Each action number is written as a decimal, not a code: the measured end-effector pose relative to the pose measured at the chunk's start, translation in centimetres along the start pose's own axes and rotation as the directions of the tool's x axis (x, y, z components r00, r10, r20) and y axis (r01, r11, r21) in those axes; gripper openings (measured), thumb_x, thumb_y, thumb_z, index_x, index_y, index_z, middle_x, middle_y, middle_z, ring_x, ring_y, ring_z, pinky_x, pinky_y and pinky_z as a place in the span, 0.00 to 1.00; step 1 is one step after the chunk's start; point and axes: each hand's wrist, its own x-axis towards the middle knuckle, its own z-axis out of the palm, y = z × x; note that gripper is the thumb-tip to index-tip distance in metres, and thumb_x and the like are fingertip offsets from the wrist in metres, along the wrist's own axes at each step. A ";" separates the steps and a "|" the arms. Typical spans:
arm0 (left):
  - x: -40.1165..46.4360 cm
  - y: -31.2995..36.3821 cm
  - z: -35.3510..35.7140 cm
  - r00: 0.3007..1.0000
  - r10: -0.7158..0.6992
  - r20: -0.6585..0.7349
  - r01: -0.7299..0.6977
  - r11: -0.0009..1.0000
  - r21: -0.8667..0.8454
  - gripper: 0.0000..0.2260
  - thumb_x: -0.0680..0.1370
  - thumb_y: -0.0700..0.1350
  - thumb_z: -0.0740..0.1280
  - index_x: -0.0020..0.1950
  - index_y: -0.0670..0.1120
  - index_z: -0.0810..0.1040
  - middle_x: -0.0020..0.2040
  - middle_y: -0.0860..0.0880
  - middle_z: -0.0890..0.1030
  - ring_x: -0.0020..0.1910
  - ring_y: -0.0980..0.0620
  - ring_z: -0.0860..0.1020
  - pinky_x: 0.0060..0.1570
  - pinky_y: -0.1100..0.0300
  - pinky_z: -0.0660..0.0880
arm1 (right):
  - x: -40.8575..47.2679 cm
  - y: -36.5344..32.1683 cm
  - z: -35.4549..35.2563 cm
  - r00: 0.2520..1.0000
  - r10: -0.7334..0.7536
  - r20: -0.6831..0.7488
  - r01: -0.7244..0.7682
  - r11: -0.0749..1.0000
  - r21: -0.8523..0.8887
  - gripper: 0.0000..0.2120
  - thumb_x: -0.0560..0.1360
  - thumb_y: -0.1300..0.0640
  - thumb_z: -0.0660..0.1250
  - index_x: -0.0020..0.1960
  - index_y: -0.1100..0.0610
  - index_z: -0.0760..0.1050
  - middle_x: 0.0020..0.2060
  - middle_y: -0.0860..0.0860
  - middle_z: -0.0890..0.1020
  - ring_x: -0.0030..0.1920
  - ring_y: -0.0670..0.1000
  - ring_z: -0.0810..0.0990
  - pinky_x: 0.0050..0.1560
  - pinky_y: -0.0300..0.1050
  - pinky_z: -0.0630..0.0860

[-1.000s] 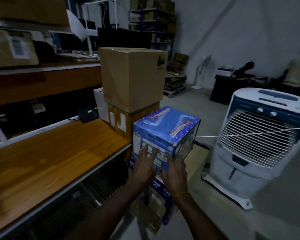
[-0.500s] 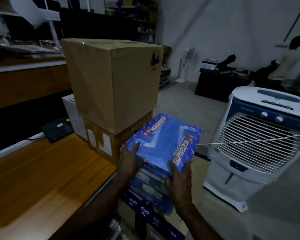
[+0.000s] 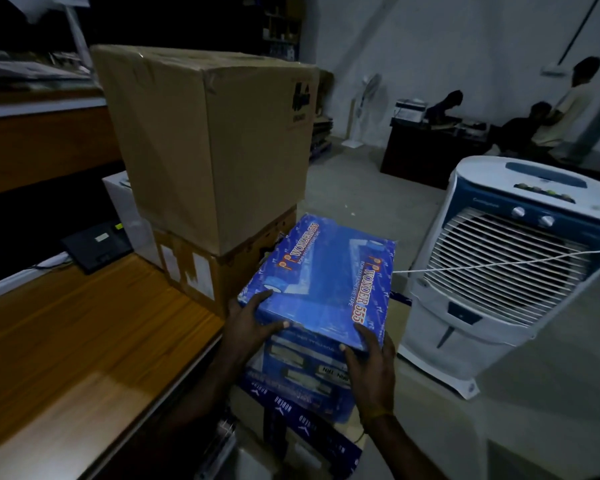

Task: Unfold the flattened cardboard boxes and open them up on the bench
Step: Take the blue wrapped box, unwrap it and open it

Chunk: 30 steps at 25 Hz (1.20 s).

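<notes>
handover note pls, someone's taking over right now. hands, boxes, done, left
Left hand: grips the near left corner of the blue tape box, thumb on top.
Right hand: grips the box's near right corner, fingers over the top edge.
Blue tape box: already squared up, held just off the wooden bench's end, beside the stacked brown cartons.
More blue cardboard lies beneath it.
Done: this box looks opened.
Left: set it on the bench, open the rest.

The blue box [image 3: 321, 289] hides whatever it rests on. The air cooler [image 3: 520, 271] runs off the right edge. Far figures [image 3: 548, 123] are too dim to make out.
</notes>
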 end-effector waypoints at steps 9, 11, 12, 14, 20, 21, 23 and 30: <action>-14.5 1.2 3.0 0.973 -0.011 -0.229 0.014 1.000 0.011 0.34 0.64 0.63 0.78 0.68 0.60 0.74 0.63 0.42 0.68 0.65 0.40 0.71 0.63 0.52 0.70 | -8.7 1.5 -7.7 0.999 0.014 -0.031 -0.012 0.998 0.065 0.21 0.74 0.57 0.73 0.65 0.45 0.74 0.68 0.51 0.69 0.66 0.53 0.73 0.62 0.57 0.76; -18.0 0.9 3.2 0.962 -0.017 -0.271 0.017 1.000 -0.002 0.36 0.64 0.62 0.78 0.70 0.60 0.72 0.66 0.42 0.67 0.66 0.40 0.72 0.62 0.51 0.72 | -11.5 1.3 -8.9 0.999 0.009 -0.032 -0.006 0.995 0.096 0.21 0.75 0.55 0.72 0.65 0.42 0.72 0.67 0.50 0.68 0.66 0.53 0.73 0.61 0.57 0.77; -19.6 0.5 3.3 0.958 -0.010 -0.285 0.003 1.000 -0.024 0.35 0.65 0.60 0.78 0.70 0.61 0.71 0.67 0.43 0.66 0.67 0.41 0.71 0.63 0.50 0.72 | -12.9 1.1 -9.5 1.000 0.001 -0.032 0.002 0.994 0.112 0.20 0.76 0.53 0.71 0.65 0.40 0.72 0.67 0.49 0.67 0.66 0.52 0.73 0.61 0.57 0.77; -22.3 -0.3 3.6 0.953 0.000 -0.304 -0.016 0.999 -0.050 0.35 0.66 0.58 0.78 0.70 0.62 0.69 0.68 0.45 0.65 0.67 0.42 0.71 0.63 0.48 0.73 | -15.3 0.7 -10.3 1.000 -0.004 -0.028 0.007 0.992 0.124 0.20 0.76 0.50 0.69 0.64 0.34 0.70 0.68 0.48 0.65 0.67 0.52 0.73 0.60 0.57 0.77; -25.4 -1.9 2.6 0.968 0.097 -0.231 -0.108 0.993 -0.038 0.34 0.69 0.60 0.71 0.74 0.64 0.63 0.70 0.47 0.63 0.68 0.45 0.70 0.63 0.49 0.73 | -17.8 0.6 -10.4 0.999 -0.014 -0.037 0.018 0.994 0.108 0.26 0.78 0.53 0.67 0.71 0.35 0.64 0.68 0.47 0.62 0.67 0.48 0.71 0.60 0.56 0.77; -25.4 -2.2 2.5 0.970 0.119 -0.213 -0.128 0.991 -0.029 0.35 0.69 0.60 0.69 0.75 0.63 0.62 0.70 0.47 0.64 0.68 0.46 0.70 0.62 0.51 0.73 | -17.8 0.7 -10.3 0.999 0.000 -0.039 0.004 0.995 0.101 0.28 0.78 0.56 0.67 0.72 0.37 0.62 0.68 0.49 0.63 0.65 0.40 0.70 0.61 0.54 0.77; -25.4 -3.1 2.3 0.965 0.175 -0.194 -0.183 0.983 -0.022 0.37 0.70 0.61 0.67 0.78 0.60 0.58 0.71 0.47 0.65 0.68 0.51 0.69 0.61 0.54 0.69 | -18.0 1.1 -10.2 0.998 0.039 -0.038 -0.036 0.996 0.078 0.33 0.77 0.59 0.68 0.75 0.40 0.58 0.69 0.54 0.65 0.59 0.28 0.68 0.60 0.48 0.74; -23.2 -7.0 3.6 0.944 0.197 -0.265 -0.227 0.970 -0.090 0.37 0.75 0.54 0.66 0.78 0.66 0.49 0.78 0.60 0.60 0.73 0.61 0.66 0.64 0.61 0.69 | -18.2 2.5 -8.3 0.985 0.157 -0.078 -0.155 0.987 0.030 0.41 0.76 0.48 0.67 0.73 0.29 0.39 0.73 0.44 0.60 0.69 0.42 0.60 0.64 0.43 0.63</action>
